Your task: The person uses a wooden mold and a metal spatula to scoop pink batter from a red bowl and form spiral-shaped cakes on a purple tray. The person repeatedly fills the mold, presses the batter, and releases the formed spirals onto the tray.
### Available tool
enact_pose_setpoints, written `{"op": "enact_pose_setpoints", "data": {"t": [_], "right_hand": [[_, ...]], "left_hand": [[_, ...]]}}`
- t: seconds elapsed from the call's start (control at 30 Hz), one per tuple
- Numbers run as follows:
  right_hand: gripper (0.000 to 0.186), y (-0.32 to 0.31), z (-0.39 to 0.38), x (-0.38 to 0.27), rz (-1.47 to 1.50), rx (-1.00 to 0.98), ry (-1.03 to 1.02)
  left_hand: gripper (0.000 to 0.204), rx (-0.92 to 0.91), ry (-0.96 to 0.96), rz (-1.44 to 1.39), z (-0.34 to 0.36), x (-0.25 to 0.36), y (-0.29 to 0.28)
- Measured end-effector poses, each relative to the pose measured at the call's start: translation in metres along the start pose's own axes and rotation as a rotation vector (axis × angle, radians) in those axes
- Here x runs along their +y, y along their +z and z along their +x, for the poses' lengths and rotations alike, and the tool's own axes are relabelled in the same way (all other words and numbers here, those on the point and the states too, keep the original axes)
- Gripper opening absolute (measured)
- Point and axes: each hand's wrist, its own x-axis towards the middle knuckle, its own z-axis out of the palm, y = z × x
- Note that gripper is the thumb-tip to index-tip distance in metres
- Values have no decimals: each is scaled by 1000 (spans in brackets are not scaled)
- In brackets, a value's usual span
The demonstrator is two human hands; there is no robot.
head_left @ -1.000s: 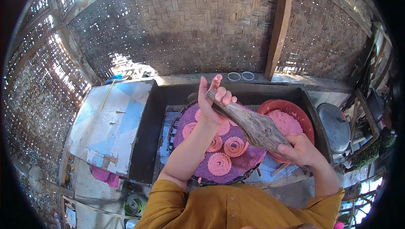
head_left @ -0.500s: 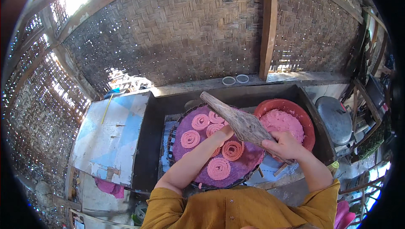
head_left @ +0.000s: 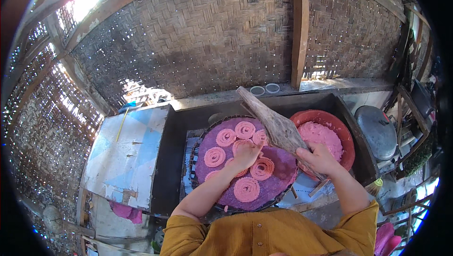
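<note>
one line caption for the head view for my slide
Left hand on pink dough spirals; right hand holds a wooden paddle.

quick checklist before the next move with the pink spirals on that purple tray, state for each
1. Right hand grips the wooden paddle: ok.
2. Left hand rests on the pink spirals: ok.
3. Spirals lie apart, not overlapping: mostly ok; under the hand cannot tell.
4. Purple tray sits level: cannot tell.
5. Red bowl holds pink dough, beside the tray: ok.
</note>
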Motion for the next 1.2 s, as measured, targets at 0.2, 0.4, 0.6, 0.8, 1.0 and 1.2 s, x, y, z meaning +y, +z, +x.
{"op": "enact_pose_setpoints", "data": {"t": [0.2,0.4,0.6,0.8,1.0,1.2], "right_hand": [[43,-6,-8,-13,52,10,12],[43,-8,-13,-14,62,5,6],[43,-5,-17,-10,99,3,53],[49,48,-12,-45,254,-238,28],[38,126,-10,-36,236,-510,-450],[27,193,-10,-11,-371,-448,-1004]], "left_hand": [[56,187,23,193,-32,10,9],[47,245,350,588,-48,-3,15],[55,491,438,859,-57,3,-2],[57,534,495,-457,-67,31,-16],[40,759,538,-729,-128,-38,-43],[37,1095,542,-1073,-232,-37,-69]]}}
